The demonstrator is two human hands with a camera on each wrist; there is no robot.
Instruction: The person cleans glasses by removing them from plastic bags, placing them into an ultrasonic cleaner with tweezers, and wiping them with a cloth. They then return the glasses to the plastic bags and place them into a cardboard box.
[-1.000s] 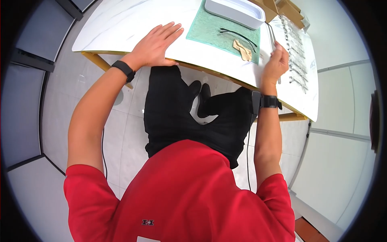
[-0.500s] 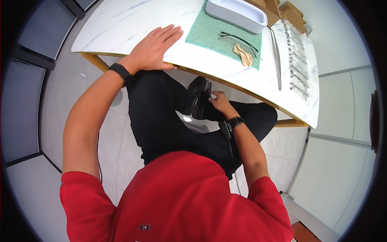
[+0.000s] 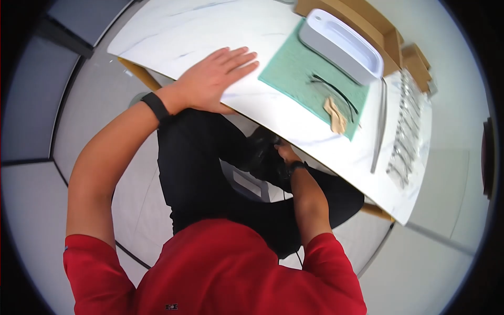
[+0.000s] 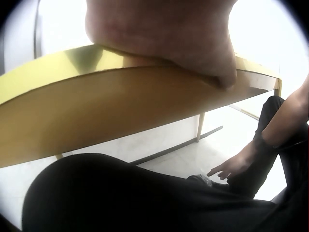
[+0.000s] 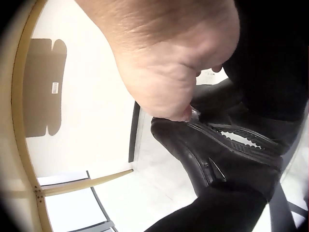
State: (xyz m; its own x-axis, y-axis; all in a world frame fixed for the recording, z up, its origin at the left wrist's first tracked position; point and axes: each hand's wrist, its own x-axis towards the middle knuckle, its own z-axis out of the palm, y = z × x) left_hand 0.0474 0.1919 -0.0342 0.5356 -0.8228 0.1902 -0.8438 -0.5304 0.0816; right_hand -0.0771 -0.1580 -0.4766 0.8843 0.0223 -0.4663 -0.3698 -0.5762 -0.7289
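Observation:
My left hand [image 3: 210,79] rests on the near edge of the white table [image 3: 168,50], fingers straight, thumb at the edge. In the left wrist view its palm side lies over the table's yellow rim [image 4: 63,67]. Below the tabletop my right hand [image 3: 287,153] reaches to the black shoes [image 5: 217,150]. Its fingers [image 4: 224,169] look loosely extended in the left wrist view. The thumb tip is right at one shoe's edge in the right wrist view, where the other fingers are mostly hidden. One leg is bent across toward the other.
On a green cloth [image 3: 283,68] lie dark-framed glasses [image 3: 338,92] and a crumpled beige cloth [image 3: 334,114]. A white tray-like box [image 3: 341,44] stands behind them. Long metal tweezers [image 3: 379,128], several plastic-wrapped items [image 3: 405,134] and cardboard boxes [image 3: 367,18] are at the right.
My right hand has left the tabletop beside the tweezers and gone down under the table to the shoes. The legs have drawn together and the head view has turned. The left hand stays put.

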